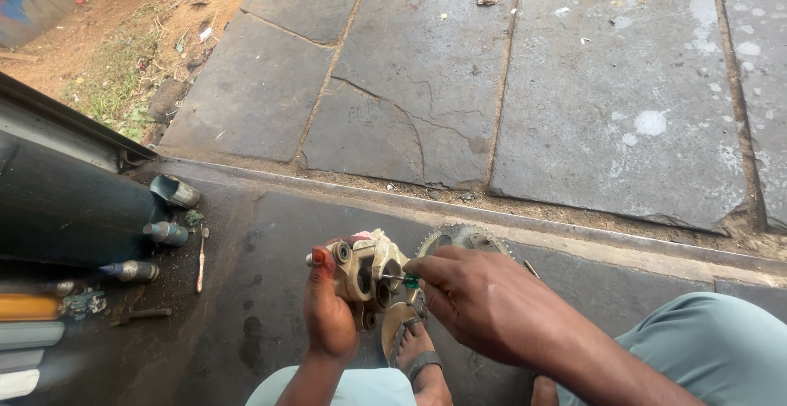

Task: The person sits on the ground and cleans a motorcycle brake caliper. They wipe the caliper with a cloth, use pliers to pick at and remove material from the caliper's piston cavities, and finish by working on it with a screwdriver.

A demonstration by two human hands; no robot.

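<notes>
A tan metal brake caliper [369, 271] is held upright in my left hand [328, 312], the fingers wrapped round its left side. My right hand [484, 303] grips a small screwdriver with a green handle [408, 280]; its thin shaft points left into an opening of the caliper. Behind the hands a toothed metal sprocket [466, 238] lies flat on the dark floor. My sandalled foot [418, 353] rests just below the caliper.
Dark oily concrete floor [254, 291] with a raised edge, then cracked stone paving [459, 70] beyond. At the left, a dark metal body with short tubes [168, 232], a thin tool [201, 258] on the floor and coloured cans. My light green trouser leg [713, 344] at right.
</notes>
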